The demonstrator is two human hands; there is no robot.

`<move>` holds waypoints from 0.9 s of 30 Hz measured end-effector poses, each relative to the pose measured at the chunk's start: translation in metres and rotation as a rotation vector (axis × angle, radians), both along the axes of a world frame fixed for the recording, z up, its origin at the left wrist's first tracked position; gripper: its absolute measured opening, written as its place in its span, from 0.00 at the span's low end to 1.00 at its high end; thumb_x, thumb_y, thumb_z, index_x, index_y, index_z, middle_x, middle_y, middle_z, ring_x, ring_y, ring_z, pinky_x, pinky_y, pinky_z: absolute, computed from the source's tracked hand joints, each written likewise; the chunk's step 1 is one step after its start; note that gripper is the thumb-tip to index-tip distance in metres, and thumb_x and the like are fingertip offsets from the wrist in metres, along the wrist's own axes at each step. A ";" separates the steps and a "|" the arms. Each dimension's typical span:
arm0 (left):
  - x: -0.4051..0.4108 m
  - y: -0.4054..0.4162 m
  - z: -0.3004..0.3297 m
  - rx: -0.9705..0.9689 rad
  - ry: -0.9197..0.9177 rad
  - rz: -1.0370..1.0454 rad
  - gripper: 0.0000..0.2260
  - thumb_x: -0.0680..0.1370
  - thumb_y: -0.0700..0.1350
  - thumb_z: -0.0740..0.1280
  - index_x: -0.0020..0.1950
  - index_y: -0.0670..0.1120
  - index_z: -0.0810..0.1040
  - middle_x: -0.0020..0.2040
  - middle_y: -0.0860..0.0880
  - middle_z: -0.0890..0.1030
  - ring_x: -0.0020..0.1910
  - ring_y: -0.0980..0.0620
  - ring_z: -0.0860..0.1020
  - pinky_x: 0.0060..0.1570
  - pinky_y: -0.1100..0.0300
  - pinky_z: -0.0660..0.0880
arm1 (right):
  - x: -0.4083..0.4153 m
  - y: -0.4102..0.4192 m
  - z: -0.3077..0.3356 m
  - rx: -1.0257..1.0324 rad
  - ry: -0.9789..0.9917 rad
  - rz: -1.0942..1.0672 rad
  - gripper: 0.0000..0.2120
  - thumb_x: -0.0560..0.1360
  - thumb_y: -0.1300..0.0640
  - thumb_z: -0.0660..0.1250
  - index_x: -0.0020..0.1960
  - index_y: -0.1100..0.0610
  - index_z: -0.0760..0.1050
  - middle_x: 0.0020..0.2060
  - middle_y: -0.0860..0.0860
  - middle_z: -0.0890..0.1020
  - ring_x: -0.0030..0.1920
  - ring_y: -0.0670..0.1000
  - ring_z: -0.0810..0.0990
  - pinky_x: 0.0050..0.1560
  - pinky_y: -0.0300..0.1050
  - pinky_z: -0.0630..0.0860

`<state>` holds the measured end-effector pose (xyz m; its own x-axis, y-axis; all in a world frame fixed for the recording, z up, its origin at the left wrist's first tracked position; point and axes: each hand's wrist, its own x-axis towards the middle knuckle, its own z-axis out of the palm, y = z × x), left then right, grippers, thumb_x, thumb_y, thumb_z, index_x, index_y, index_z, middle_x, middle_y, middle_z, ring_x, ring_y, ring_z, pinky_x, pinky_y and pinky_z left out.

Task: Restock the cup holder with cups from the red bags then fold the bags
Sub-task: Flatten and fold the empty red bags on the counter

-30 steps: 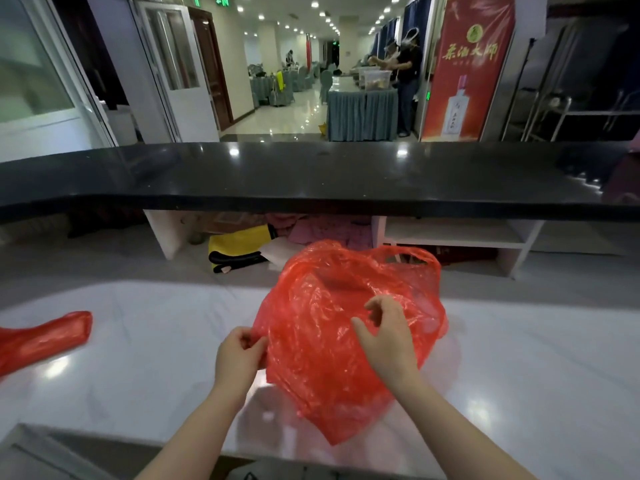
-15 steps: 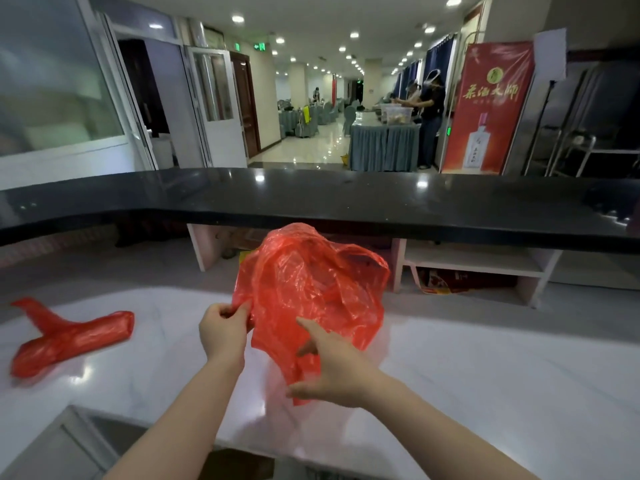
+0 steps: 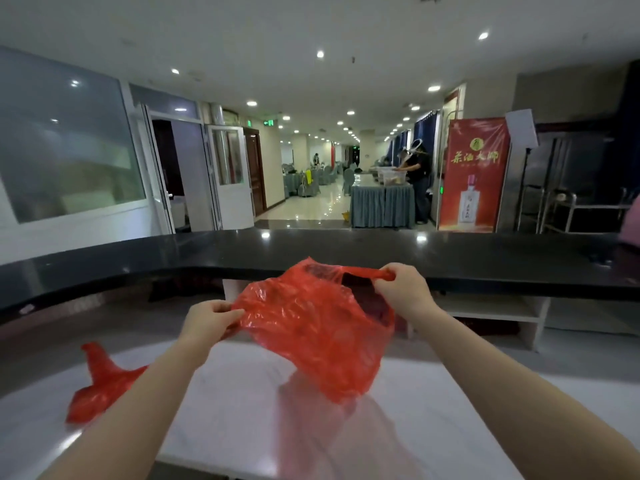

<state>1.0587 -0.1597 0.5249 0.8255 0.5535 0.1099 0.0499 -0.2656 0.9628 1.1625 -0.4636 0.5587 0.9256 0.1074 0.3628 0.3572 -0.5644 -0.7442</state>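
From your head camera, you hold a crumpled red bag [image 3: 311, 327] up above the white counter [image 3: 242, 410]. Your left hand [image 3: 207, 322] pinches its left edge; your right hand [image 3: 403, 289] grips a handle. Its mouth gapes, contents unclear. A second red bag [image 3: 100, 386] lies left on the counter.

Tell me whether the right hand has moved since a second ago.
Yes. The right hand rose from low against the white counter to the black ledge, its grip on the red bag.
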 end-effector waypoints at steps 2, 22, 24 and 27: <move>-0.018 0.014 0.007 0.143 0.030 0.040 0.02 0.74 0.37 0.71 0.41 0.42 0.81 0.37 0.44 0.83 0.34 0.51 0.80 0.31 0.65 0.74 | -0.006 -0.005 0.011 0.035 0.017 -0.047 0.03 0.72 0.58 0.66 0.42 0.52 0.79 0.36 0.48 0.81 0.40 0.50 0.79 0.41 0.44 0.75; -0.104 0.088 -0.037 0.163 0.180 0.316 0.16 0.81 0.46 0.62 0.41 0.36 0.78 0.32 0.41 0.80 0.27 0.47 0.75 0.28 0.59 0.69 | -0.050 -0.059 -0.014 1.126 0.796 0.035 0.23 0.83 0.47 0.48 0.61 0.65 0.70 0.50 0.68 0.81 0.42 0.65 0.84 0.33 0.54 0.81; -0.098 0.088 -0.037 0.139 0.195 0.304 0.15 0.81 0.46 0.61 0.41 0.36 0.77 0.31 0.42 0.79 0.25 0.48 0.74 0.25 0.61 0.68 | -0.045 -0.058 -0.014 1.148 0.837 0.127 0.26 0.83 0.43 0.45 0.71 0.61 0.63 0.64 0.69 0.73 0.54 0.71 0.79 0.50 0.64 0.78; -0.085 0.091 -0.033 0.105 0.185 0.346 0.15 0.81 0.44 0.61 0.40 0.35 0.77 0.29 0.42 0.78 0.24 0.47 0.71 0.26 0.61 0.66 | -0.036 -0.055 -0.005 1.269 0.796 0.197 0.29 0.83 0.43 0.46 0.77 0.59 0.52 0.73 0.66 0.61 0.69 0.70 0.65 0.67 0.67 0.65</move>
<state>0.9734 -0.0684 0.4918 0.6038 0.7957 0.0476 0.3233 -0.2991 0.8978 1.1268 -0.5190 0.5536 0.9280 0.2594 -0.2674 -0.3715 0.5899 -0.7169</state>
